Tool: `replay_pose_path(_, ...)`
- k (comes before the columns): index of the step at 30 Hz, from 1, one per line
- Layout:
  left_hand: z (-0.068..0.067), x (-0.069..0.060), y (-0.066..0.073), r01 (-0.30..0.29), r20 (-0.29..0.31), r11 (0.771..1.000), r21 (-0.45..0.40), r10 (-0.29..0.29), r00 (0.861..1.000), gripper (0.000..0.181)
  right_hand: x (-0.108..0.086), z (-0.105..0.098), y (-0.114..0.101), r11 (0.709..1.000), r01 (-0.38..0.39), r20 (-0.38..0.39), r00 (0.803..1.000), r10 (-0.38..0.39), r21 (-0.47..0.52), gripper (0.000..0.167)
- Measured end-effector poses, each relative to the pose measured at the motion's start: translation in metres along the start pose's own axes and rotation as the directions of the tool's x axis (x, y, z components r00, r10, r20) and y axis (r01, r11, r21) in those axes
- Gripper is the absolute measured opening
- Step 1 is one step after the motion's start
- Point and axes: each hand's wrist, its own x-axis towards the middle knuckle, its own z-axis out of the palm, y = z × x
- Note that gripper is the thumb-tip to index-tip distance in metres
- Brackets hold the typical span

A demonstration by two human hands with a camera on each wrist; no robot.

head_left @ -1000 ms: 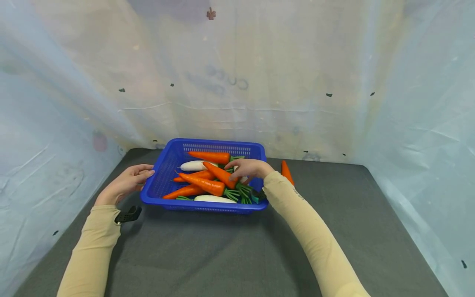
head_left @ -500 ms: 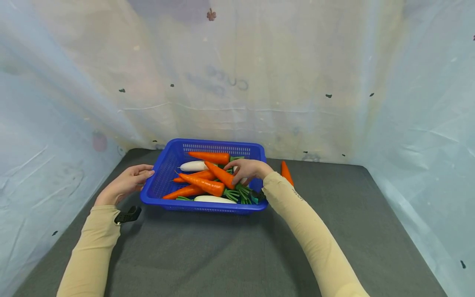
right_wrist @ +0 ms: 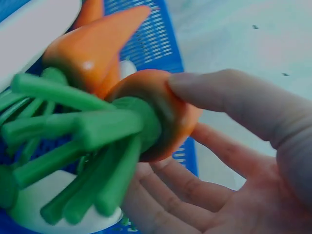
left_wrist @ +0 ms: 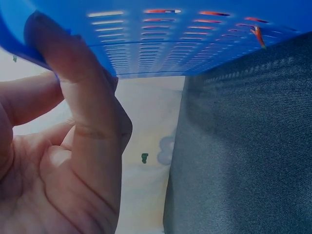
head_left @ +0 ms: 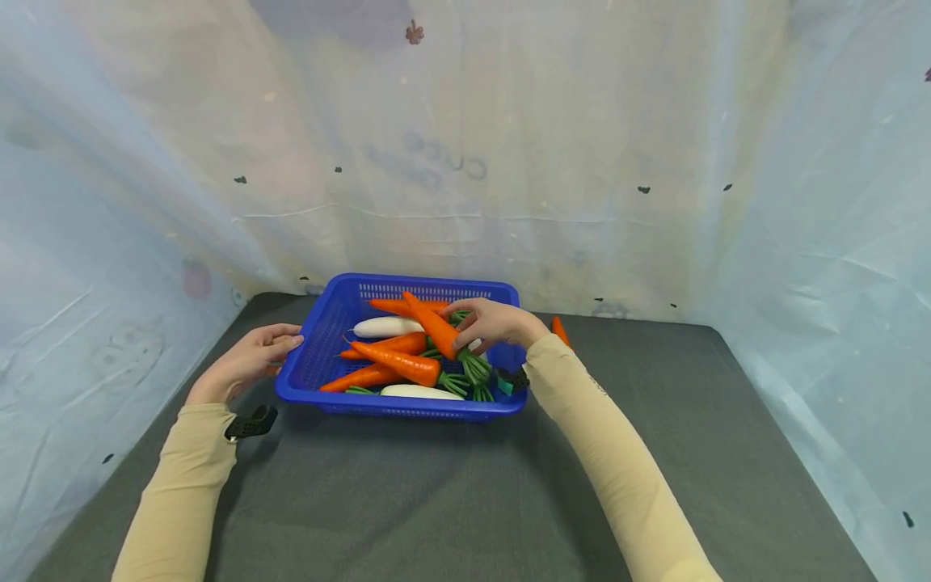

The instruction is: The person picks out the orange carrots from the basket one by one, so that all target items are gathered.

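Observation:
A blue plastic basket (head_left: pixel 309 394) holds several carrots (head_left: pixel 396 362) and white radishes (head_left: pixel 385 326). At its left end my left hand (head_left: pixel 243 364) grips the rim, and in the left wrist view its fingers (left_wrist: pixel 92 112) bend up against the basket's slotted wall. Over the right half of the basket, my right hand (head_left: pixel 498 322) pinches an orange carrot (head_left: pixel 431 322) near its leafy end. That carrot is tilted, tip toward the back left, above the others. The right wrist view shows the thumb on the carrot's top (right_wrist: pixel 183 112) beside its green stalks (right_wrist: pixel 107 126).
Another carrot (head_left: pixel 559 330) lies on the dark grey table (head_left: pixel 407 493) right of the basket, partly hidden by my right arm. Pale plastic sheeting (head_left: pixel 567 162) stands behind the table and on both sides.
My right hand has lifted the carrot slightly and shifted it toward the back, so its tip now overlaps the rear carrot. My left hand and the basket have stayed in place.

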Motion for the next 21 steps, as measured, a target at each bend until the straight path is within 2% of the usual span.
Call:
replay_pose_path(8, 0.000, 0.005, -0.001, 0.009, -0.003, 1.000, -0.001, -0.009, 1.000, 0.063, -0.018, -0.017, 0.000, 0.986, 0.083, -0.056, 0.996, -0.076, 0.147, 0.057)
replay_pose_path(14, 0.001, 0.006, 0.000, -0.001, 0.001, 1.000, 0.014, 0.001, 1.000, 0.064, -0.042, -0.032, 0.004, 0.980, 0.096, -0.115, 0.991, -0.076, 0.177, 0.060)
replay_pose_path(21, 0.000, 0.004, -0.002, -0.020, 0.014, 1.000, 0.016, 0.020, 1.000, 0.064, -0.068, -0.050, 0.023, 0.974, 0.111, -0.194, 0.978, -0.072, 0.197, 0.061)
